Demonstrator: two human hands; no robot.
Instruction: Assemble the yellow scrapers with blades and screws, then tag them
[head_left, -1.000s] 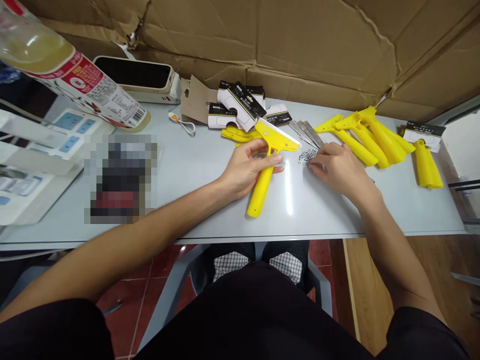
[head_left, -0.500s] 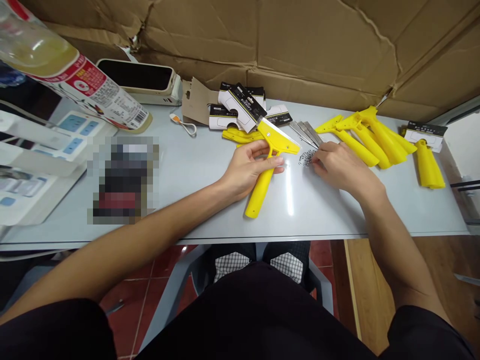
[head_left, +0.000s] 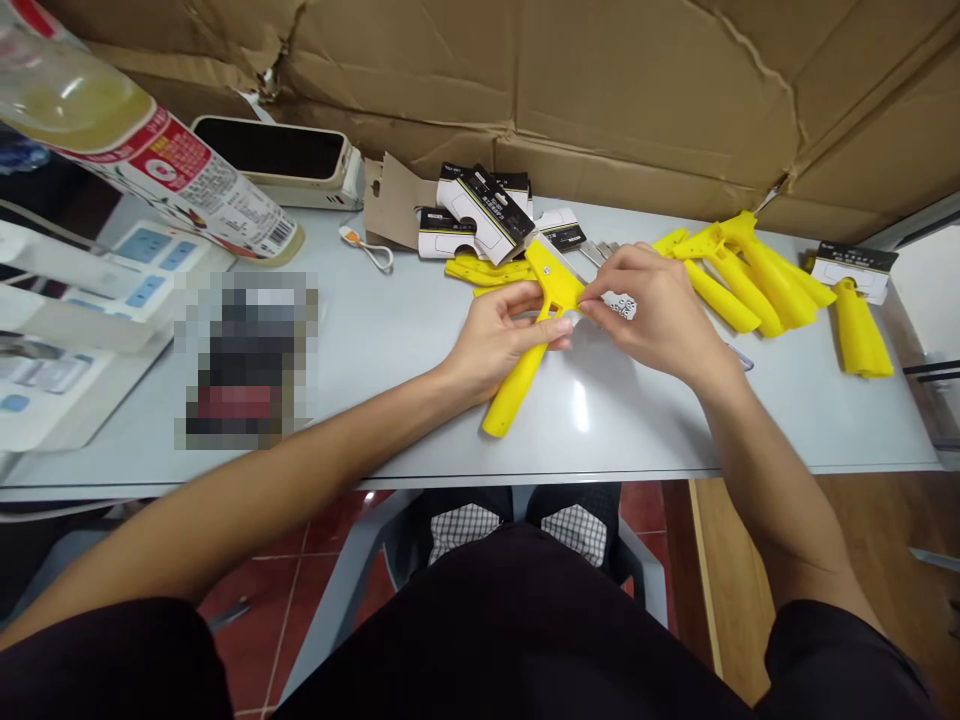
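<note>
My left hand (head_left: 502,340) is closed around the neck of a yellow scraper (head_left: 517,385), whose metal blade edge shows along the head. Its handle points down toward the table's front edge. My right hand (head_left: 652,310) pinches at the right end of the scraper's head; whatever small piece its fingertips hold is hidden. Just behind those fingers lies a pile of small screws (head_left: 621,305), partly covered. Several metal blades (head_left: 598,252) lie beyond, mostly hidden by the right hand.
Yellow scraper handles (head_left: 772,280) are heaped at the right, beside another carded one (head_left: 862,335). Black-and-white packaging cards (head_left: 487,215) lie at the back. A bottle (head_left: 180,160), a phone (head_left: 270,150), a short cable (head_left: 367,247) and power strips (head_left: 142,260) occupy the left.
My right hand has moved left from the screw pile to the end of the scraper's head. The scraper has tilted slightly in my left hand. A pen-like object now shows by my right wrist.
</note>
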